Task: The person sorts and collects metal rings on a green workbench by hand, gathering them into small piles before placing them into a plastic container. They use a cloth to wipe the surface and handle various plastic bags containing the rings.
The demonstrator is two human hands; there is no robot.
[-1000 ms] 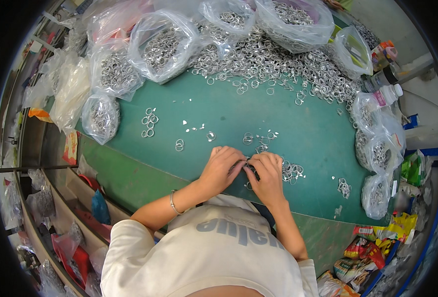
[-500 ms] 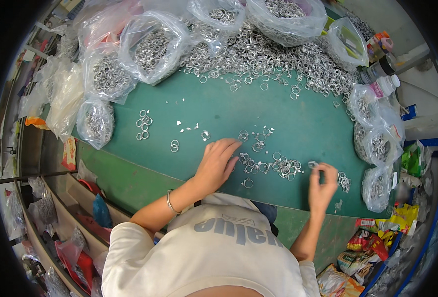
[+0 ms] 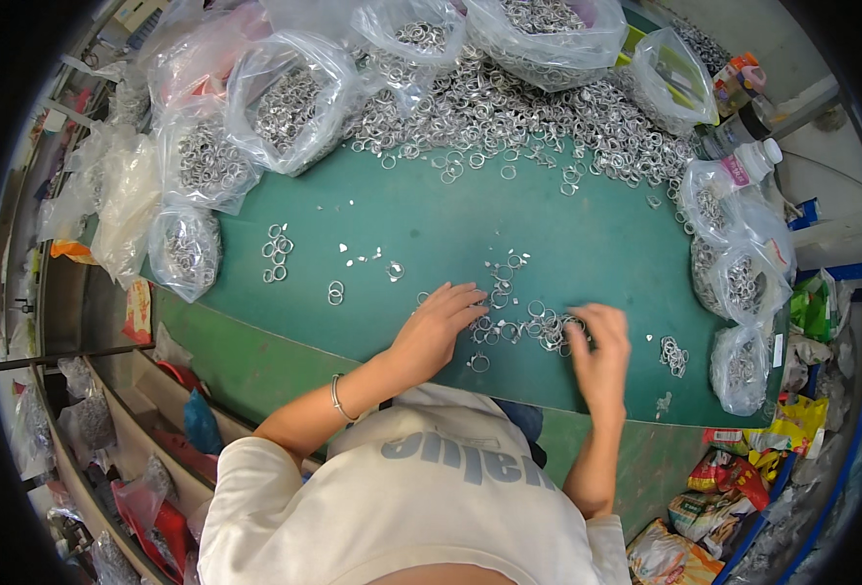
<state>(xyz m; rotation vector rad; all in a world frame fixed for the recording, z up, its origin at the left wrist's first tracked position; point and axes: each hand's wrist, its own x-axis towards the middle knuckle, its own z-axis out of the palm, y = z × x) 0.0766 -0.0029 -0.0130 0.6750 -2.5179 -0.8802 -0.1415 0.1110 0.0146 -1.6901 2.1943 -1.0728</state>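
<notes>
My left hand point(image 3: 438, 330) lies on the green tabletop with fingers stretched out, the tips at the left edge of a loose cluster of silver-coloured rings point(image 3: 502, 332). A bracelet circles that wrist. My right hand point(image 3: 601, 353) is over the right end of the same cluster, its thumb apart from the blurred fingers; no held ring can be made out. Right of it is a small heap of rings point(image 3: 673, 357). One single ring point(image 3: 478, 364) sits just below the cluster. More rings point(image 3: 276, 253) and small pale pieces point(image 3: 350, 260) are scattered to the left.
A large mound of rings point(image 3: 509, 117) covers the far side. Clear plastic bags of rings point(image 3: 294, 107) line the far and left edges, with smaller bags point(image 3: 740, 369) along the right. A white-capped bottle point(image 3: 750, 164) stands at right. Shelves point(image 3: 129, 409) and coloured packets point(image 3: 723, 478) flank the table.
My right hand has moved left from beside the small heap to the ring cluster; the ring at its fingertips no longer shows. My left hand has shifted slightly, still flat by the rings.
</notes>
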